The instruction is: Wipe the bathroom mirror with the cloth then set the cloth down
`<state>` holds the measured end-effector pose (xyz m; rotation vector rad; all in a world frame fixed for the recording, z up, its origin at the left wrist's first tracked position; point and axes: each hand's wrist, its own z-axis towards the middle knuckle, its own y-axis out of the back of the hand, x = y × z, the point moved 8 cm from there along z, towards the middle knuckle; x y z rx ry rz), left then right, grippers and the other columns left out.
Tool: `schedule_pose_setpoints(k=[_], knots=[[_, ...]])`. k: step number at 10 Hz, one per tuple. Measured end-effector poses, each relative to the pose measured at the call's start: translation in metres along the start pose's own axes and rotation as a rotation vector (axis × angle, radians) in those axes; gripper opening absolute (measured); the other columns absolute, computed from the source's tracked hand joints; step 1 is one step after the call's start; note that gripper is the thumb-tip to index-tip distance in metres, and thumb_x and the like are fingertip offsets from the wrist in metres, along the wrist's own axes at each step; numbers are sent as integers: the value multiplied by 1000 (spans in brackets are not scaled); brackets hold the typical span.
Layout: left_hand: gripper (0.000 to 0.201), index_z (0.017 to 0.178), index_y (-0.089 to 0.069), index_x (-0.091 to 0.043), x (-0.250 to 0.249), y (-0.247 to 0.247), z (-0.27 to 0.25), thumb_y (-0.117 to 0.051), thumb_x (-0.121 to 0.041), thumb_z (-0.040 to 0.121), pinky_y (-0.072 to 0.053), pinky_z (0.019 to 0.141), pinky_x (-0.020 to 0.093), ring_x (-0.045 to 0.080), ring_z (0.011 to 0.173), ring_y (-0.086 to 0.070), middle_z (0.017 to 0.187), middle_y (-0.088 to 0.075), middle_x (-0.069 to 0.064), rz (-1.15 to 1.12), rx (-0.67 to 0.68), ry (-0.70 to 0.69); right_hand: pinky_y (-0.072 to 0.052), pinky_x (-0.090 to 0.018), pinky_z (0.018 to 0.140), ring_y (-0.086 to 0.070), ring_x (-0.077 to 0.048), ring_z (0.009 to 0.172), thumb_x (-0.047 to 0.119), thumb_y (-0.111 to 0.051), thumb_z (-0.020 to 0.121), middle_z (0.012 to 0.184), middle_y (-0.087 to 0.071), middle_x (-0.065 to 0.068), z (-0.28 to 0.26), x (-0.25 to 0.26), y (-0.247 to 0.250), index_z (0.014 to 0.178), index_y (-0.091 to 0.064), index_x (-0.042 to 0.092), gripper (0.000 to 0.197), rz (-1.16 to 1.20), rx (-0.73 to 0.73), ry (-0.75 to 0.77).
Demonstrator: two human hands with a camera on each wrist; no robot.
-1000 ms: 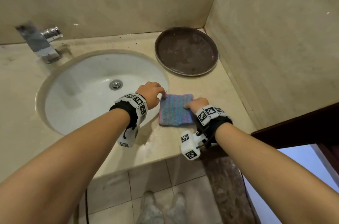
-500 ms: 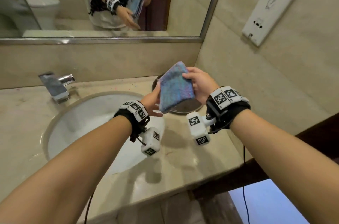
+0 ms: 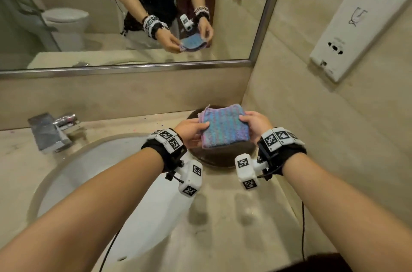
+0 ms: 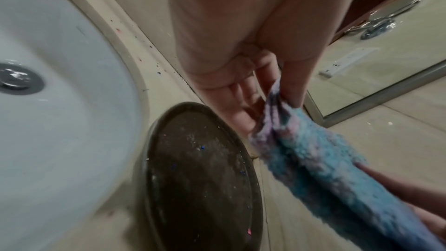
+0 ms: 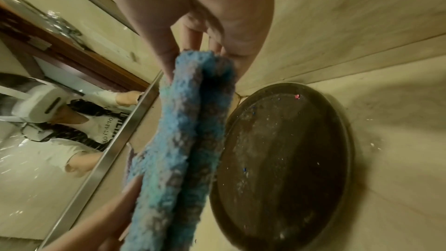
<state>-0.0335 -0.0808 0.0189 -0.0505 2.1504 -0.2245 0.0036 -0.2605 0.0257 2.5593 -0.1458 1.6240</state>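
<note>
A folded blue and purple fluffy cloth (image 3: 224, 125) is held flat in the air above the counter's right end. My left hand (image 3: 193, 132) pinches its left edge between thumb and fingers, and my right hand (image 3: 254, 122) pinches its right edge. In the left wrist view the cloth (image 4: 321, 163) runs from my thumb down to the right. The right wrist view shows the cloth (image 5: 183, 140) edge-on, folded double. The mirror (image 3: 133, 11) with its metal frame fills the wall above the counter and reflects both hands and the cloth.
A dark round tray (image 3: 219, 159) lies on the counter under the cloth, in the corner. A white oval sink (image 3: 107, 182) sits to the left with a chrome tap (image 3: 52, 132) behind it. A white wall unit (image 3: 359, 24) hangs on the right wall.
The cloth lay on the counter a second ago. Both hands lifted it up over the tray, and it now lies flat between them. The head view has tilted up to show the mirror.
</note>
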Motion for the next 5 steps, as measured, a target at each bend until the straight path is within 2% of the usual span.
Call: schedule_pose_setpoints(k=[1, 2, 3, 4, 5], knots=[[24, 119, -56, -8, -13, -11, 36, -48, -10, 97, -52, 61, 24, 14, 71, -59, 82, -61, 3, 10, -38, 34, -50, -45, 85, -58, -22, 74, -5, -53, 87, 80, -60, -9, 60, 2, 7, 74, -58, 10, 21, -15, 1, -27], [13, 99, -60, -4, -14, 0, 53, -51, -13, 96, -47, 49, 17, 10, 58, -53, 69, -57, 1, 99, -164, 30, -52, -36, 77, -59, -26, 78, 10, -58, 89, 82, -62, -9, 76, -1, 17, 101, -68, 0, 18, -210, -77, -10], [29, 68, -50, -7, -7, 20, 66, -51, -15, 96, -32, 30, 11, 6, 38, -46, 57, -50, 2, 218, -321, 71, -37, -30, 53, -61, -34, 97, 25, -54, 93, 107, -65, -21, 97, -11, 31, 112, -62, -5, 37, -514, -150, -54], [34, 66, -41, -10, 2, 30, 74, -41, -13, 100, -31, 35, 14, 11, 48, -38, 64, -39, 2, 259, -314, 162, -35, -28, 52, -50, -27, 87, 32, -52, 93, 101, -59, -20, 117, -25, 35, 109, -60, -7, 43, -575, -136, -133], [25, 79, -50, -9, -4, 41, 70, -38, -10, 100, -30, 28, 13, 9, 47, -41, 66, -40, 2, 262, -354, 162, -46, -36, 80, -46, -25, 89, 31, -50, 93, 96, -51, -14, 137, -33, 35, 108, -60, -1, 37, -561, -124, -131]])
